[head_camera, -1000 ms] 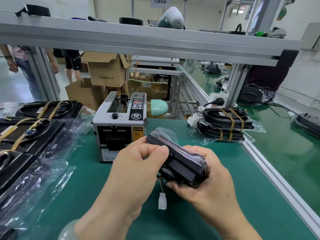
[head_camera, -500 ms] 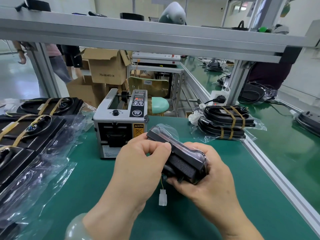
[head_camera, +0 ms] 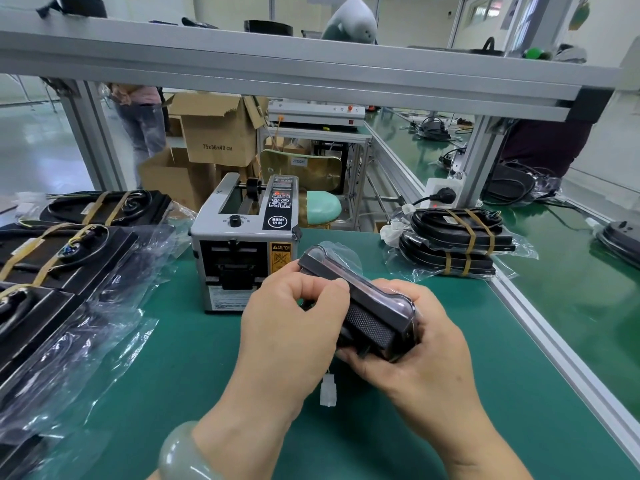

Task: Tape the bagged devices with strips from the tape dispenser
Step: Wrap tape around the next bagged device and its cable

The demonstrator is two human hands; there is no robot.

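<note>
A black bagged device (head_camera: pixel 367 306) sits tilted above the green mat, held between both hands. My left hand (head_camera: pixel 294 327) curls its fingers round the device's upper left edge. My right hand (head_camera: pixel 412 351) grips it from below and behind on the right. A white connector (head_camera: pixel 328 389) hangs from the device on a thin wire. The grey tape dispenser (head_camera: pixel 242 247) stands just behind my left hand, its slot facing me; I cannot tell whether a strip sticks out.
Taped bagged devices (head_camera: pixel 457 240) are stacked at the right rear. More black devices in loose plastic bags (head_camera: pixel 65 268) fill the left side. An aluminium rail (head_camera: pixel 554 351) borders the mat on the right. Cardboard boxes (head_camera: pixel 214 133) and a person (head_camera: pixel 138 116) stand beyond the bench.
Both hands keep their hold on the device and it stays in almost the same place. A person in the background has walked to the right.
</note>
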